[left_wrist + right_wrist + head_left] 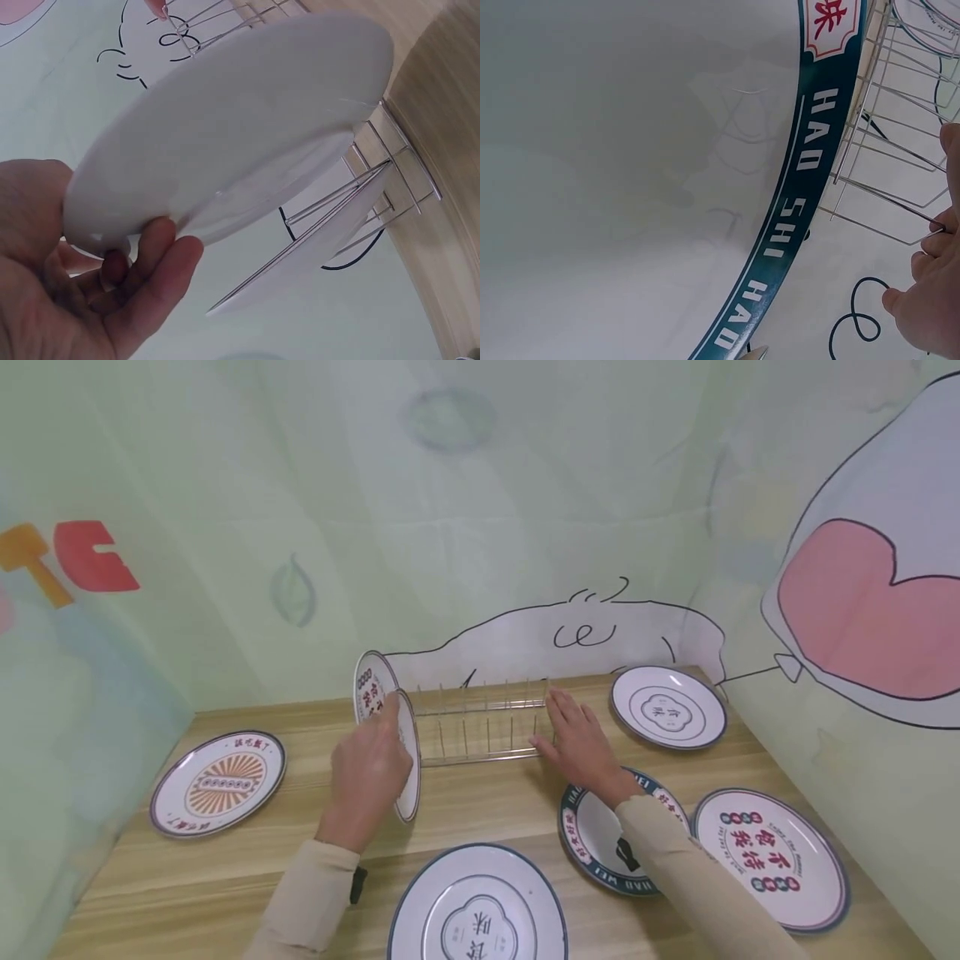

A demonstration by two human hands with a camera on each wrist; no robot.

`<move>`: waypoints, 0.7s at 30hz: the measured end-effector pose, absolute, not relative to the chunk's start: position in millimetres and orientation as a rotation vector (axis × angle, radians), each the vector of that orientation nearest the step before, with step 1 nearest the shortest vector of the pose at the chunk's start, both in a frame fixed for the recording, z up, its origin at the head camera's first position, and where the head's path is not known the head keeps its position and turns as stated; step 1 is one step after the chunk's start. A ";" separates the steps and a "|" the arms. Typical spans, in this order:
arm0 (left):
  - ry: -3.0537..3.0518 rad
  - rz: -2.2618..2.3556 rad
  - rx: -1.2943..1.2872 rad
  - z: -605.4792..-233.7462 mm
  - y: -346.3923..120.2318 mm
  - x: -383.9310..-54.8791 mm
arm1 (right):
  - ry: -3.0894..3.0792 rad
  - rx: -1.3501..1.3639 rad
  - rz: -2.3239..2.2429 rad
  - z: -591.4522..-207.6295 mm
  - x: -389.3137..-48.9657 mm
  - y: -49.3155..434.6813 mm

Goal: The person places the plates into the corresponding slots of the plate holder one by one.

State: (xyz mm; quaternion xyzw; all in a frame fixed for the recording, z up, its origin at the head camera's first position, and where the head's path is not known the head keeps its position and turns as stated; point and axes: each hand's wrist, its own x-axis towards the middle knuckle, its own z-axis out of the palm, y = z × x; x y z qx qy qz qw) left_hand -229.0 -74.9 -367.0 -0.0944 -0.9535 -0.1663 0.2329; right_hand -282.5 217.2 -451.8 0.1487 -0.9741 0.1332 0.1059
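Note:
My left hand (371,768) pinches a white plate (408,760) by its edge, fingers beneath and thumb on the rim. That plate stands on edge at the left end of a wire plate rack (487,756). Behind it another white plate (372,681) with red characters leans upright in the rack's left end, also seen as the tilted plate (315,244) in the left wrist view. My right hand (581,747) holds the rack's right end, thumb toward the front and fingers behind; in the right wrist view its fingertips (939,229) meet the end wire.
Under my right forearm lies a green-rimmed plate (600,852). More plates lie flat: one at left (258,768), one at the front (412,902), one at the back right (701,714) and one at far right (817,877). A printed cloth (337,527) hangs behind the wooden table (300,827).

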 end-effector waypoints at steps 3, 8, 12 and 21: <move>-2.578 -0.459 -0.259 -367.2 -75.2 -235.1 | -2.870 0.435 0.397 -450.4 -281.2 215.8; -2.574 -0.475 -0.235 -366.3 -73.3 -242.4 | -2.876 0.432 0.400 -450.0 -280.2 214.9; -2.577 -0.460 -0.229 -365.0 -69.8 -247.8 | -2.869 0.432 0.392 -451.4 -280.5 215.5; -2.557 -0.424 -0.235 -364.1 -65.0 -261.1 | -2.869 0.428 0.397 -450.2 -279.5 214.8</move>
